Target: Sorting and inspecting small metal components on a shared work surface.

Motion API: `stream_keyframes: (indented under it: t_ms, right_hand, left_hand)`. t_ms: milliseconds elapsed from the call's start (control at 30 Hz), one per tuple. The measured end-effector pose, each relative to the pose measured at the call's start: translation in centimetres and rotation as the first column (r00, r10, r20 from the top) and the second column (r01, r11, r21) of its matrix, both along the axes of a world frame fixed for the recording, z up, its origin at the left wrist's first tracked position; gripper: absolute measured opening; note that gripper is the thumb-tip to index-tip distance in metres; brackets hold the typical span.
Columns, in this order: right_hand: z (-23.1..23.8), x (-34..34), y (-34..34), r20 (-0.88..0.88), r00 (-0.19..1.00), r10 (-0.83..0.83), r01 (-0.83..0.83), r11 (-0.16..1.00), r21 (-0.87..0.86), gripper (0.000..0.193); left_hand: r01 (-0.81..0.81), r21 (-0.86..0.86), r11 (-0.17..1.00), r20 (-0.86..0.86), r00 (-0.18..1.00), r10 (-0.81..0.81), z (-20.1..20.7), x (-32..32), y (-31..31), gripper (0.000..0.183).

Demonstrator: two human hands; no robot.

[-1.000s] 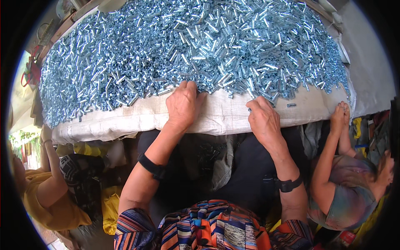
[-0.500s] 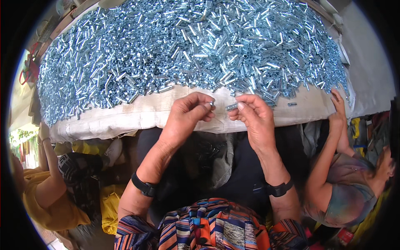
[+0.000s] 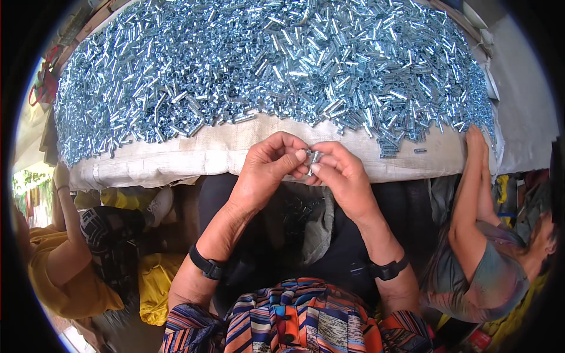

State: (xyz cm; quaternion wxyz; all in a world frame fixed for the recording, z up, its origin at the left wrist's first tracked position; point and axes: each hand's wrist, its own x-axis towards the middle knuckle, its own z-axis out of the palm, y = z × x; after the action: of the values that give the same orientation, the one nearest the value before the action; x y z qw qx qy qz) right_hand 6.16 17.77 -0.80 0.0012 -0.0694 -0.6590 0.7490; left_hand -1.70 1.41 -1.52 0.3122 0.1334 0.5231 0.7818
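Two hands meet in front of me, over the near edge of the pale cloth (image 3: 218,154), with a small metal piece (image 3: 315,157) between their fingertips. My left hand (image 3: 263,172) pinches at its left side, thumb against forefinger; my right hand (image 3: 347,181) has thumb and forefinger pressed on the other side, the rest of the fingers curled in. My fingertips hide so much that I cannot tell whether I hold one piece or two touching.

Beyond my knuckles spreads a big heap of shiny tubes (image 3: 265,65), and a loose tube (image 3: 420,151) lies off to the right on the cloth.

By its look I judge the metal very light and quite stiff, with little chance of crushing between bare fingers. Its bright, smooth skin should be slick, and anything so short could roll or squirt out if I squeezed unevenly. I would take it by the sides near the middle, thumb pad facing forefinger, keeping the ends and any sharp rim free.
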Motion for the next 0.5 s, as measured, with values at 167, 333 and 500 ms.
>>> stream_keyframes:
  t_ms: [167,333,500]
  right_hand:
    - [-1.2,-0.2,0.6,-0.040,0.967,-0.252,0.232,0.934,-0.271,0.012]
    - [-1.2,-0.3,-0.5,-0.039,0.954,-0.299,0.265,0.893,-0.364,0.011]
    - [-1.5,0.1,-1.0,-0.010,0.967,-0.255,0.217,0.841,-0.495,0.008]
  left_hand:
    - [0.002,-0.030,1.000,0.023,1.000,-0.002,0.2,0.0,0.3,0.011]
    - [0.004,-0.014,1.000,0.014,1.000,-0.004,0.1,0.2,0.4,0.012]
    - [0.004,0.001,1.000,0.005,1.000,-0.004,-0.5,0.0,0.1,0.012]
